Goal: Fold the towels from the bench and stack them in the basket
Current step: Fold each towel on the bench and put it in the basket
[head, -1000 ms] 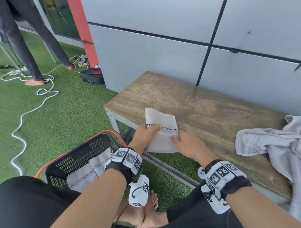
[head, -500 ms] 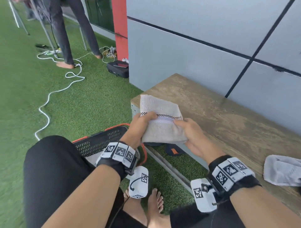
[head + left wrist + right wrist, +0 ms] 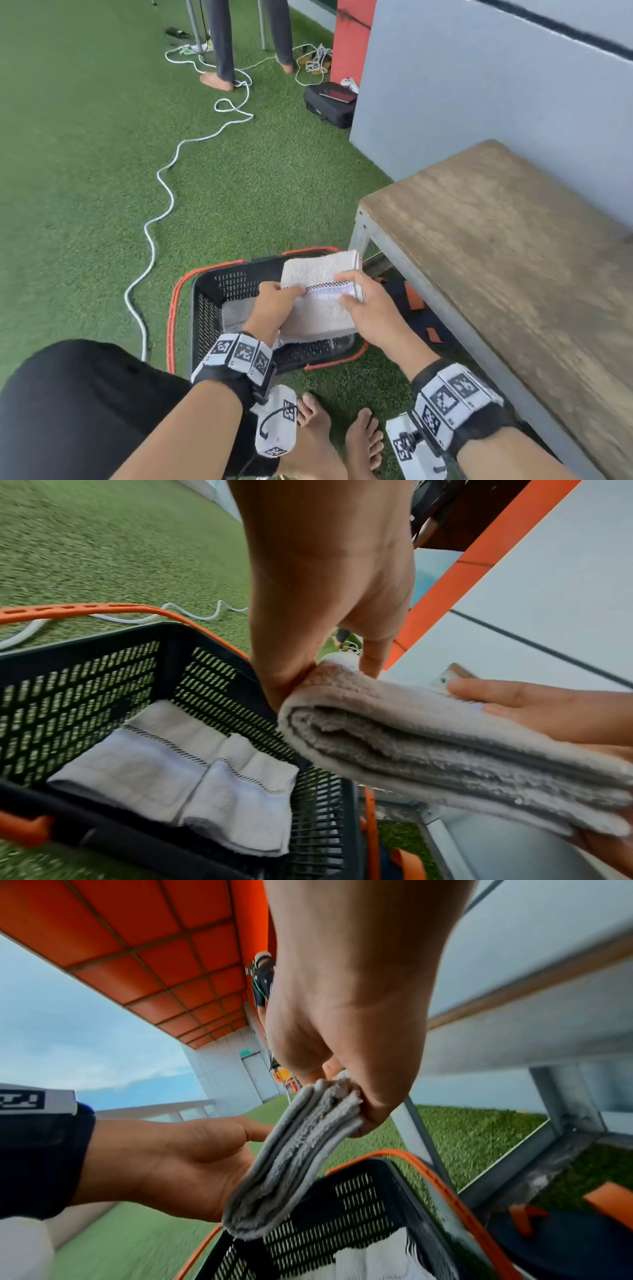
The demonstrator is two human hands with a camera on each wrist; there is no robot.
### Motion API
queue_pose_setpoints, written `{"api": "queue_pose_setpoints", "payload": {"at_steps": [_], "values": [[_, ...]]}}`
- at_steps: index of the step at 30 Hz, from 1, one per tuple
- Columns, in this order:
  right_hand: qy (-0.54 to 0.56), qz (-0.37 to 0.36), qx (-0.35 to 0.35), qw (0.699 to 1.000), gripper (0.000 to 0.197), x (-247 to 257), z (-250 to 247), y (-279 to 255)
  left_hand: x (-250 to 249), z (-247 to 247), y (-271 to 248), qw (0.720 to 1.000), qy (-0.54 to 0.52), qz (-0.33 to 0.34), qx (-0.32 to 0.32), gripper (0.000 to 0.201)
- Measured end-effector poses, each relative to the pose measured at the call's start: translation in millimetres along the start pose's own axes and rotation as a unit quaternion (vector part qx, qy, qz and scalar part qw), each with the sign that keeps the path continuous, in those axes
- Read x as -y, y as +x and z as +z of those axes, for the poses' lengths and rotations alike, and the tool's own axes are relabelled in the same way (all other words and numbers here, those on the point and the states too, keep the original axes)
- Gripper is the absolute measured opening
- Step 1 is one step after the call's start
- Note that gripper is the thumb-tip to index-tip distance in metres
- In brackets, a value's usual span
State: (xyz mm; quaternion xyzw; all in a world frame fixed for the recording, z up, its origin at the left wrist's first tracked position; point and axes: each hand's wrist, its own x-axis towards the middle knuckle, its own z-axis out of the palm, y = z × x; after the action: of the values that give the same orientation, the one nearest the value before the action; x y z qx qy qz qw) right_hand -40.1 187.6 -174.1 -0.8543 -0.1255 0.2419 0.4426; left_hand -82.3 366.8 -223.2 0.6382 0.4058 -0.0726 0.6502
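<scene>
The folded towel point(image 3: 318, 301) is held level above the open basket point(image 3: 205, 329), clear of the worktop point(image 3: 496, 246) to the right, which places it, in my judgement, at the stacking step with the fold complete. The left hand point(image 3: 274, 305) grips the towel's left edge, thumb on top and fingers beneath; the right hand point(image 3: 366, 308) clamps the right edge in the same manner. The left wrist view shows the layered open edges facing the camera, pinched flat between both hands. Holding at two opposite edges appears intended to keep the layers from sliding apart and the bundle flat for the drop. A white towel point(image 3: 178, 775) already lies folded on the basket floor, so the held piece is presumably aimed to land squarely on it. The basket sits on the green turf point(image 3: 85, 171) just beside the worktop's metal leg point(image 3: 359, 236), within easy reach of the seated person. Risk noted: releasing one side early would likely let the fold spring open. A white cable point(image 3: 161, 205) runs across the turf, well apart.
</scene>
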Motion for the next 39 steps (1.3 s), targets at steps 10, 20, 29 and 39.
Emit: {"api": "queue_pose_setpoints", "payload": {"at_steps": [10,20,29,39], "values": [[-0.073,0.094,0.183,0.976,0.039,-31.4,107.3,99.4,66.9,-44.7,77.7,0.983,0.128,-0.095,-0.086,0.007],[-0.063,0.120,0.265,0.955,0.045,-51.1,179.2,142.9,81.1,-74.3,119.4,0.963,0.190,-0.149,-0.117,0.036],[-0.051,0.152,0.301,0.940,0.058,-56.6,190.5,158.3,80.3,-80.0,128.3,0.947,0.243,-0.176,-0.114,0.042],[-0.006,0.140,0.224,0.964,0.035,-34.5,143.4,125.4,46.1,-52.0,111.4,0.962,0.235,-0.121,-0.070,0.022]]}}
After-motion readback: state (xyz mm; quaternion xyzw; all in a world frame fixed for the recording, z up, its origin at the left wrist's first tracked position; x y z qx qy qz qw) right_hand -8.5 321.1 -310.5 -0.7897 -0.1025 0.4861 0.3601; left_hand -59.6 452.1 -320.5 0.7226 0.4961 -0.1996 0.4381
